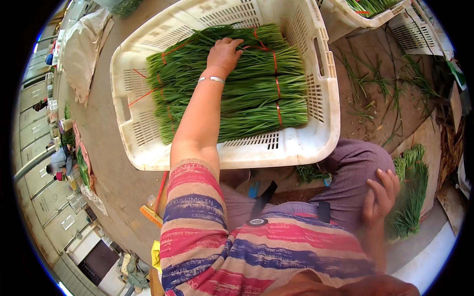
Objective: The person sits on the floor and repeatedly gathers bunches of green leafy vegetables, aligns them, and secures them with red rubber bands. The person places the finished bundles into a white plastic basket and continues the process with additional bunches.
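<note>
Bundles of green garlic chives (259,88), tied with red bands, lie side by side in a white plastic crate (277,157) before me. My left hand (224,55), with a silver bangle at its wrist, rests on the leaves of the far bundles; its fingertips are partly lost among them, so its grip is unclear. At the right, my right hand (383,196) is beside my bent knee, fingers apart and holding nothing. Another banded bundle of chives (409,196) lies on a board beyond that hand.
More crates (344,22) stand at the upper right, one holding greens. Loose leaves (381,81) litter the floor. An orange broom (151,215) lies at the lower left, and a whitish sheet (83,48) at the upper left. A person (61,161) is at the far left among produce.
</note>
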Motion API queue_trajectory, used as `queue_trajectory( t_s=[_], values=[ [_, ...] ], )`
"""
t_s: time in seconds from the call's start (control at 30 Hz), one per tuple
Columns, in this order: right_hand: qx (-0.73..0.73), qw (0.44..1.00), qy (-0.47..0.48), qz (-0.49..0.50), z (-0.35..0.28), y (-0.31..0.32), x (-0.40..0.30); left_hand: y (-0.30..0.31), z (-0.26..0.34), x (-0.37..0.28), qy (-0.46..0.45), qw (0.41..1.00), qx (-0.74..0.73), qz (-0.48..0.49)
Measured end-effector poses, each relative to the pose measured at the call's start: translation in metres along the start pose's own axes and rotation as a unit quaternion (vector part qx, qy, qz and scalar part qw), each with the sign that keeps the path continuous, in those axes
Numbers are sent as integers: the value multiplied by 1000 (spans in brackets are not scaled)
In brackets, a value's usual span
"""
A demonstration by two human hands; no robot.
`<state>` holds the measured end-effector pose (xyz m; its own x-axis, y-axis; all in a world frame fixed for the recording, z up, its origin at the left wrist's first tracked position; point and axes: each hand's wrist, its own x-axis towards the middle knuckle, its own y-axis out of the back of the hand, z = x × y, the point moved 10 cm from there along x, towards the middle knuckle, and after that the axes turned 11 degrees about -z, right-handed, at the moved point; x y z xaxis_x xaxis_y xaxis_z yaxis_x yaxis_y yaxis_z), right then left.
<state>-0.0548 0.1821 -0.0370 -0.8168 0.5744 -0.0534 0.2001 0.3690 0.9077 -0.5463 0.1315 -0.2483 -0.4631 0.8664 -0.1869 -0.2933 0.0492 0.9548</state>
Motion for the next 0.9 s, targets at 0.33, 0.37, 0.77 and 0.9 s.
queue_trajectory(
  t_s=[0.33,0.37,0.77,0.9],
  values=[
    [-1,1000,-6,-15,12,-3,9,33,-105,-64,33,990,123,-57],
    [2,1000,-4,-15,13,-3,9,43,-169,-100,118,984,127,-49],
    [-8,1000,-3,-20,8,-7,11,69,-77,-63,-21,996,66,49],
    [-16,999,-20,-44,12,-7,11,-5,-24,-8,-55,995,86,-2]
  ],
)
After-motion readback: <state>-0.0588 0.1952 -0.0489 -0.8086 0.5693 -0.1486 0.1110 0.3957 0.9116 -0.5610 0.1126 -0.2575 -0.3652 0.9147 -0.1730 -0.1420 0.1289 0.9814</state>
